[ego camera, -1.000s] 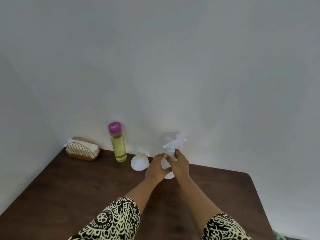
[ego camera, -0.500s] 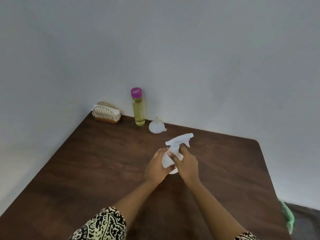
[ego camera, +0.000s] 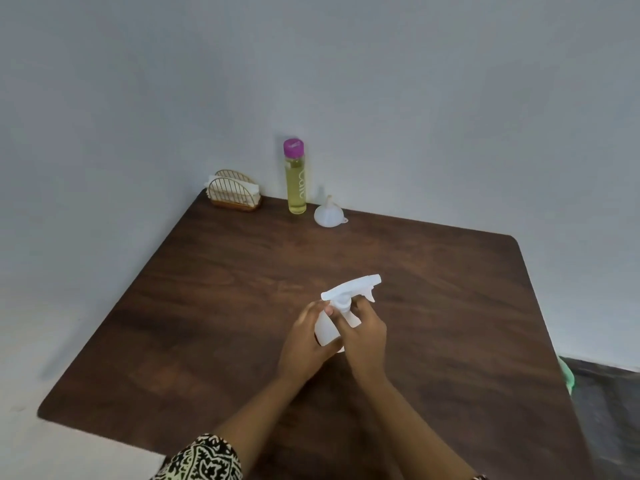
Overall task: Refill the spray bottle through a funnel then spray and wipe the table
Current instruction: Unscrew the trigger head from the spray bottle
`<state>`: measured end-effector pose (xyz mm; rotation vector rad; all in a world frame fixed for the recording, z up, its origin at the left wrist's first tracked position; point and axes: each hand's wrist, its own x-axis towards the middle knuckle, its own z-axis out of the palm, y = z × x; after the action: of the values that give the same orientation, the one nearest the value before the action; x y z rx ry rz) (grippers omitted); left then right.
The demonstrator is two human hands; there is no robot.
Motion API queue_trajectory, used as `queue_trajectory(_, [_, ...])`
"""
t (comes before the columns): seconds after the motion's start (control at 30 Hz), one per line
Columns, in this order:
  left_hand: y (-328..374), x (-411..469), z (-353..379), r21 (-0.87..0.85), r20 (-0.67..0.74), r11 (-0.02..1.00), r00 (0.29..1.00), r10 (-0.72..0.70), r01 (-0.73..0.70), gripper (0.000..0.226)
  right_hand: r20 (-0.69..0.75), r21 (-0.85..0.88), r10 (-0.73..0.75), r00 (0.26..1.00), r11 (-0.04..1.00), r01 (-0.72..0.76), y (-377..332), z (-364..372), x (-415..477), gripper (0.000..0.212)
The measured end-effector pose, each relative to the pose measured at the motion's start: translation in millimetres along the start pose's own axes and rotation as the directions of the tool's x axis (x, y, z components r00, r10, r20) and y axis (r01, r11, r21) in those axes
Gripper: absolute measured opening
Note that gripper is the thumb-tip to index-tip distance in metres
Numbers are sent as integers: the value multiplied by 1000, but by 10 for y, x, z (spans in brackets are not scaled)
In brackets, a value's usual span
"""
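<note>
A white spray bottle (ego camera: 326,330) stands on the dark wooden table (ego camera: 225,306) near its middle. My left hand (ego camera: 304,344) wraps the bottle's body. My right hand (ego camera: 363,337) grips its neck just under the white trigger head (ego camera: 351,289), whose nozzle points right and away. A white funnel (ego camera: 327,213) lies mouth-down at the back of the table. Beside it on the left stands a tall clear bottle of yellow liquid (ego camera: 295,183) with a purple cap.
A gold wire holder with white napkins (ego camera: 233,192) sits in the back left corner by the wall. Something pale green (ego camera: 566,374) shows past the table's right edge, above a dark floor.
The view has tilted down and the spray bottle has come from the back, near the funnel, to the table's middle. Both hands have stayed on it.
</note>
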<state>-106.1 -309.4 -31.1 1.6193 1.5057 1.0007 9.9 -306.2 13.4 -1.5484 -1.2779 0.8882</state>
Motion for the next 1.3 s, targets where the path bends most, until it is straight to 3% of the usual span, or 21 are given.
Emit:
queue_trajectory(0.23, [12,-62,-59,-16,-12,999,999,47,-47,57,-77,22,18,997,1000,-16,-52,77,-94,19])
queue_trajectory(0.6, [-31,-62,-1,-6,-60,997,995,77,-77,62,6,95,-22,1000,995,21,44,27,6,20])
queue_trajectory(0.77, [-178,-42,67,11,-59,998,996,61,-61,62,182,168,-49,982,986,18,89,-78,125,27])
queue_trajectory(0.97, [-128,-41,61,-28,-48,998,998,48,-49,67,490,423,-71,869,891,-166,181,-174,222,29])
queue_trajectory(1.03, [-120,-49,73,-37,-48,998,998,40,-42,69,439,427,-50,897,890,-159,177,-132,154,31])
queue_trajectory(1.13, [-118,-63,88,-46,-63,999,998,21,-23,69,136,452,39,990,887,-97,173,-17,3,41])
queue_trajectory(1.2, [-112,-60,87,-55,-59,998,998,24,-27,69,-12,459,57,998,887,-45,153,55,-47,40])
queue_trajectory(1.3, [-135,-58,90,-64,-48,998,999,22,-25,66,-124,360,42,991,933,5,111,133,-50,34])
